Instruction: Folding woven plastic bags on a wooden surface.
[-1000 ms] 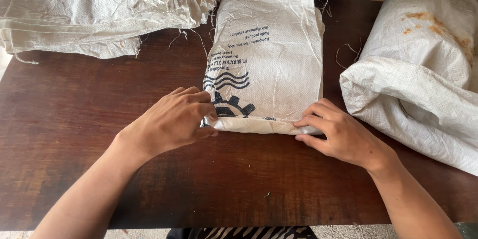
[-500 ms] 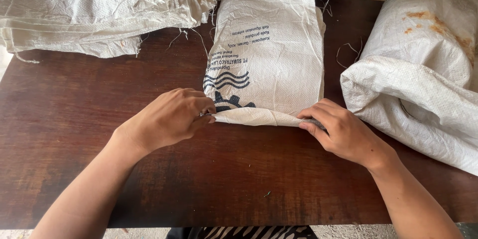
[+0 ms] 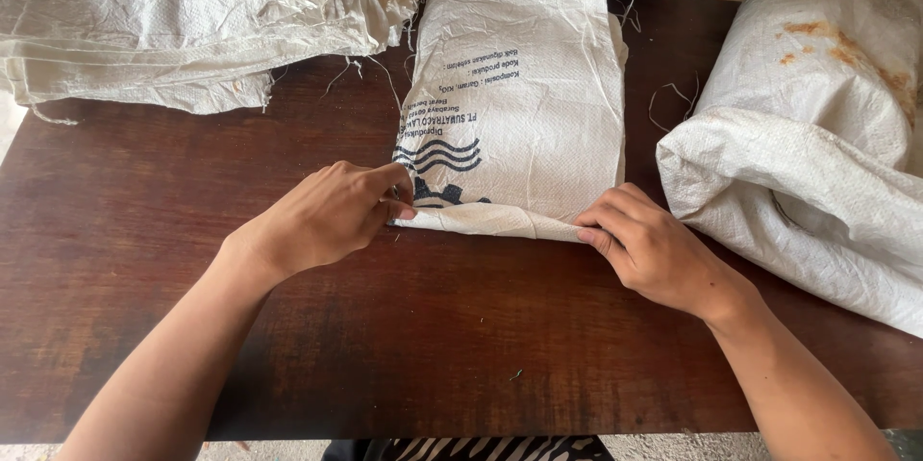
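A flat white woven sack (image 3: 524,86) with dark blue printing lies lengthwise in the middle of a dark wooden table (image 3: 404,336). Its near edge is turned up in a narrow fold. My left hand (image 3: 332,216) pinches the left corner of that fold between thumb and fingers. My right hand (image 3: 649,249) grips the right corner, fingers curled over the edge. Both forearms reach in from the bottom of the view.
A pile of folded white sacks (image 3: 183,24) fills the far left of the table. A bulky crumpled sack with orange-brown stains (image 3: 817,124) lies at the right. Loose threads (image 3: 673,100) lie between it and the printed sack.
The folded near edge of the sack has been rolled a little further up over the dark print. Both hands moved slightly away from me with it.
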